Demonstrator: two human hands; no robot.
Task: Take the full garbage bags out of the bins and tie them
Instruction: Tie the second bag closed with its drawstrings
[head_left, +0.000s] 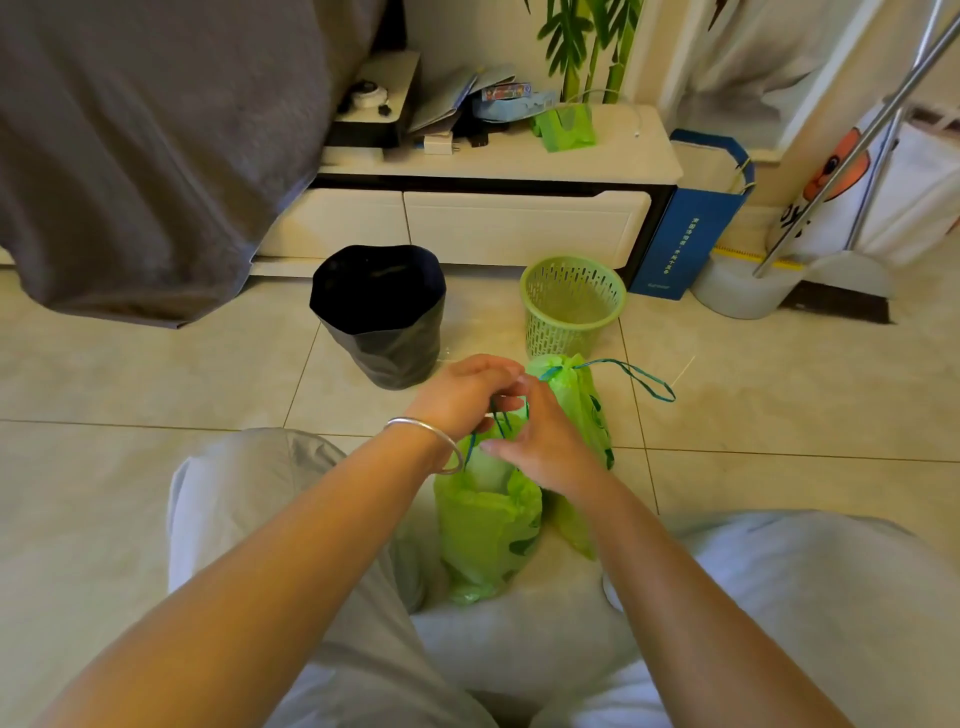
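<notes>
Both hands, the left hand (462, 395) and right hand (540, 441), are pinching closed on the thin blue drawstring (500, 422) of the soft, light-looking green plastic garbage bag (483, 525) sitting on the tiled floor (779, 415) between the person's knees, and that cord is probably the best hold.

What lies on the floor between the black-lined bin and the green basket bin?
In the head view, only bare tile floor separates the black-lined bin from the green basket bin; both green bags sit nearer the person.
</notes>
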